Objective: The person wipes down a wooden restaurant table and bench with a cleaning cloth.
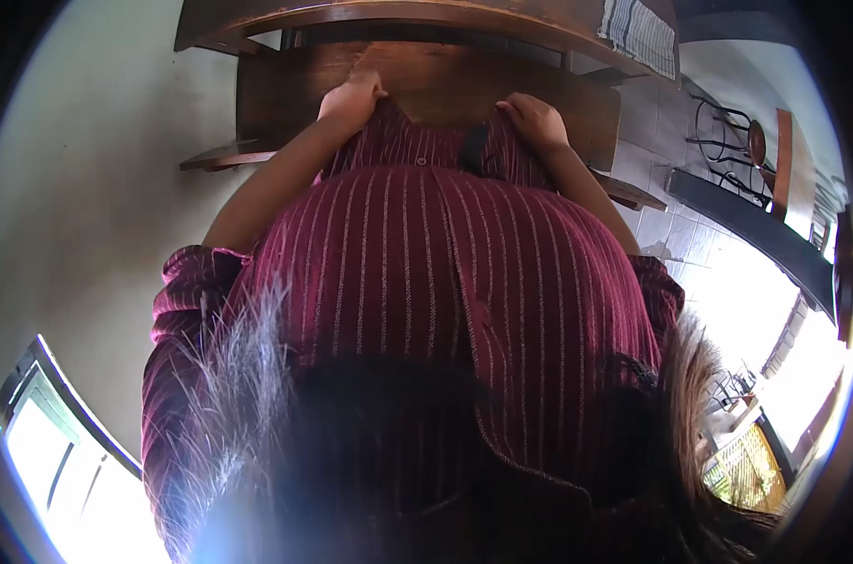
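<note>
I wear a maroon shirt (pixel 379 254) with thin pale stripes and a button placket down the front. My left hand (pixel 352 100) is closed on the shirt's lower edge at one side. Fingers bent, my right hand (pixel 535 121) pinches the same edge at the other side. Between the two hands the hem is pulled forward and dips in the middle, above a small button (pixel 422 162). A dark patch (pixel 475 150) shows on the cloth beside my right hand. Both hands are over a brown wooden bench.
Beyond my hands is the wooden bench (pixel 445 80), with a wooden table (pixel 426 13) behind it. A striped cloth (pixel 638 36) hangs at the table's right end. A pale wall (pixel 116 141) runs along the left. Metal-framed stools (pixel 727 141) stand on the tiled floor (pixel 666 230) at right.
</note>
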The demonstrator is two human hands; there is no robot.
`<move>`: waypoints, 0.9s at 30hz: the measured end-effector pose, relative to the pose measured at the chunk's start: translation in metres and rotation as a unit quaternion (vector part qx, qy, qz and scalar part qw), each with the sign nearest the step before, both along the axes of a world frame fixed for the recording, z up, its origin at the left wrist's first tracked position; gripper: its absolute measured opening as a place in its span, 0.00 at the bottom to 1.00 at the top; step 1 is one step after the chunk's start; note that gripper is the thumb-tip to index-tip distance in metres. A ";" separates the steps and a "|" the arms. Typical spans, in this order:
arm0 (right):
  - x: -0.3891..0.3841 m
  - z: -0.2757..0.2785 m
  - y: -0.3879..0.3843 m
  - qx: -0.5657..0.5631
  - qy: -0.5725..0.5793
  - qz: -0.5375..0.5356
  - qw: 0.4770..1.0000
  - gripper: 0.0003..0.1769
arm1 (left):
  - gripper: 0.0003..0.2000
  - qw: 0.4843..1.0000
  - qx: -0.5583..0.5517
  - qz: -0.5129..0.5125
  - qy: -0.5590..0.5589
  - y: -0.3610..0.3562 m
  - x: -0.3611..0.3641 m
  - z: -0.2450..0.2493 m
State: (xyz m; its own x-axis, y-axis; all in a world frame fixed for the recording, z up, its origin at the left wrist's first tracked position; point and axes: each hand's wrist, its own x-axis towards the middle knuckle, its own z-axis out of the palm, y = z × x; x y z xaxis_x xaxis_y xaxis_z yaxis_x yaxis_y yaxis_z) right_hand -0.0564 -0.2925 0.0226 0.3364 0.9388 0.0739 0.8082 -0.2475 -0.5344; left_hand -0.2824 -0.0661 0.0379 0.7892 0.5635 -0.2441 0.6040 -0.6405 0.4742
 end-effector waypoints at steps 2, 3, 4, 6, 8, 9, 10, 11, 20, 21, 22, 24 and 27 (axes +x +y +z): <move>0.001 0.012 0.004 -0.066 -0.011 0.030 0.997 0.16 | 0.11 0.996 -0.024 -0.079 0.030 0.003 0.009 0.011; 0.003 0.016 0.005 -0.132 -0.022 0.060 0.989 0.16 | 0.12 0.985 -0.049 -0.156 0.060 0.006 0.015 0.016; 0.009 0.018 0.004 -0.132 -0.023 0.059 0.989 0.16 | 0.12 0.985 -0.048 -0.157 0.059 0.005 0.021 0.033; 0.024 0.019 -0.007 -0.258 0.101 0.062 0.959 0.16 | 0.14 0.936 -0.262 -0.220 -0.087 -0.008 0.028 0.083; 0.041 0.016 -0.018 -0.238 0.124 0.030 0.963 0.17 | 0.15 0.832 -0.412 -0.319 -0.193 -0.021 0.026 0.122; 0.050 0.014 -0.023 -0.217 0.147 0.001 0.965 0.19 | 0.15 0.779 -0.475 -0.348 -0.217 -0.034 0.024 0.118; 0.058 0.012 -0.027 -0.216 0.145 0.004 0.966 0.19 | 0.14 0.720 -0.534 -0.374 -0.239 -0.046 0.025 0.119; 0.066 0.010 -0.030 -0.194 0.159 -0.026 0.968 0.18 | 0.14 0.721 -0.531 -0.373 -0.242 -0.049 0.026 0.122; 0.137 -0.008 -0.008 -0.152 0.234 -0.113 0.954 0.16 | 0.07 0.901 -0.324 -0.255 -0.135 -0.039 0.067 0.147; 0.150 -0.014 -0.004 -0.140 0.240 -0.125 0.952 0.15 | 0.08 0.887 -0.367 -0.270 -0.077 -0.038 0.072 0.150; 0.159 -0.012 -0.002 -0.139 0.241 -0.120 0.953 0.15 | 0.10 0.878 -0.377 -0.294 -0.003 -0.037 0.077 0.166; 0.180 -0.007 0.005 -0.028 0.139 -0.144 0.979 0.15 | 0.10 0.859 -0.419 -0.296 -0.001 -0.028 0.073 0.155; 0.227 -0.023 0.008 0.061 -0.013 -0.188 0.980 0.14 | 0.13 0.779 -0.532 -0.325 0.074 -0.012 0.073 0.167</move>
State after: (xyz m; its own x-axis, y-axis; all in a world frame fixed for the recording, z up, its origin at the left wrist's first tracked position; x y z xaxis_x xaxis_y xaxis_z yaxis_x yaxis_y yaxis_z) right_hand 0.1711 -0.2843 -0.0008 0.6527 0.7329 0.1918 0.6865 -0.4652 -0.5588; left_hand -0.2096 -0.0782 0.2050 0.7427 -0.5258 -0.4146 0.4143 -0.1256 0.9014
